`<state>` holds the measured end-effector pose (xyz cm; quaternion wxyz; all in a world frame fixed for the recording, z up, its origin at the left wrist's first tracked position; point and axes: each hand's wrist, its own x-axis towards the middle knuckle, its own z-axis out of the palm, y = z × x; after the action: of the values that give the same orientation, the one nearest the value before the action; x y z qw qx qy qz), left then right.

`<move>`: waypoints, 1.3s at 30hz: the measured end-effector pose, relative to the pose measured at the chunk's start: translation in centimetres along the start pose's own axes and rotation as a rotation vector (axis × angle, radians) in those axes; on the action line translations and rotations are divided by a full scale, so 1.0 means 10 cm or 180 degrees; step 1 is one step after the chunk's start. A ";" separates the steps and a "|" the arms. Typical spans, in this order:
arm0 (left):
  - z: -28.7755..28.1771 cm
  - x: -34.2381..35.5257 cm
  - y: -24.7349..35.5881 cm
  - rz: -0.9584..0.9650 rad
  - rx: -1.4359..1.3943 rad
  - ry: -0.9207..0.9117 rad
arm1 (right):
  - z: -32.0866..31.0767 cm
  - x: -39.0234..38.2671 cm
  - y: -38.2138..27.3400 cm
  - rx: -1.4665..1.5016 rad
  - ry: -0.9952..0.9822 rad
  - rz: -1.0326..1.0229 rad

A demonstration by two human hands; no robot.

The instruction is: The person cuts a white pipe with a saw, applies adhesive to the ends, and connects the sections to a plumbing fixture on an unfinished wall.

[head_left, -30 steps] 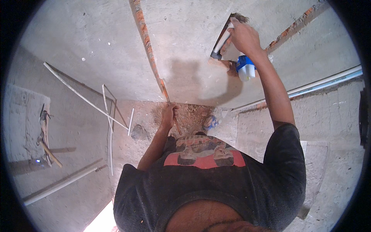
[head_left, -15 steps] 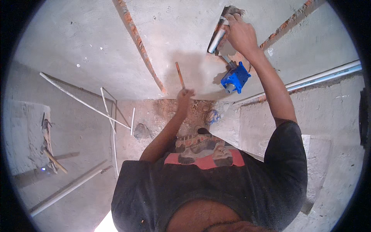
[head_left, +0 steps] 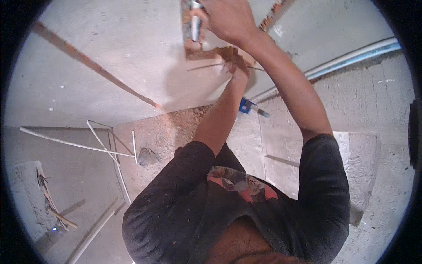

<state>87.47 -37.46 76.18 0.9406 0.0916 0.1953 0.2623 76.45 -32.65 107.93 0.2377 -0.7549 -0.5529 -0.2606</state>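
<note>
At the top, my right hand has its fingers curled on a short white pipe in a rough recess cut into the grey wall. Just below and right of it, my left hand is at the recess's lower edge, its fingers smeared by motion; a thin dark line crosses there, which I cannot make out. A blue plastic box with a grey pipe stub shows farther down, beside my left forearm.
Grooves cut into the wall run either side of the recess. A long white pipe lies along the right. Thin white pipes lean at the left, near a second recess with sticks. Rubble covers the floor below.
My left hand has risen to the recess; the orange rod it held is no longer clear. The blue box has dropped lower. The view has shifted, putting the recess farther left in the picture.
</note>
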 end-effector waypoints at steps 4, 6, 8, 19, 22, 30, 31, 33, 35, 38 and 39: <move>-0.09 -0.27 -0.27 -0.0213 0.0641 0.0679 | -0.07 -0.26 0.32 0.0432 -0.0050 0.0134; -0.20 -0.39 -0.09 -0.0420 0.0900 0.0725 | -0.15 -0.23 0.29 0.0587 -0.0351 0.0537; -0.33 -0.75 0.12 -0.0888 0.0982 0.0426 | -0.28 -0.28 0.35 0.0800 -0.0712 0.0383; -1.97 -1.95 0.96 -0.1594 0.2699 0.0680 | 0.04 -2.82 0.47 0.1436 0.0164 0.2993; -2.34 -2.12 1.04 -0.1812 0.2535 0.0525 | 0.46 -3.86 0.28 0.2198 0.0066 0.3809; -3.31 -1.86 0.53 -0.2162 0.1962 0.0924 | 1.54 -5.95 0.00 0.3448 0.0072 0.5601; -3.56 -1.79 0.43 -0.2237 0.1992 0.0958 | 1.72 -6.23 -0.03 0.3571 0.0099 0.5792; -4.15 -1.51 0.18 -0.2322 0.2014 0.0940 | 2.12 -6.75 0.00 0.3368 -0.0261 0.5508; -4.66 -1.27 -0.19 -0.2289 0.2254 0.0918 | 2.51 -7.24 0.08 0.3342 -0.0632 0.5212; -5.35 -0.79 -0.72 -0.2489 0.2232 0.1028 | 3.08 -7.79 0.26 0.2751 -0.0672 0.4688; -5.60 -0.68 -0.86 -0.2489 0.2315 0.0951 | 3.24 -7.96 0.34 0.2502 -0.0624 0.4552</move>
<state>62.83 -44.39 25.23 0.8377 0.2929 0.4240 -0.1806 63.84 -69.21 31.12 0.5440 -0.8059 -0.0075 0.2336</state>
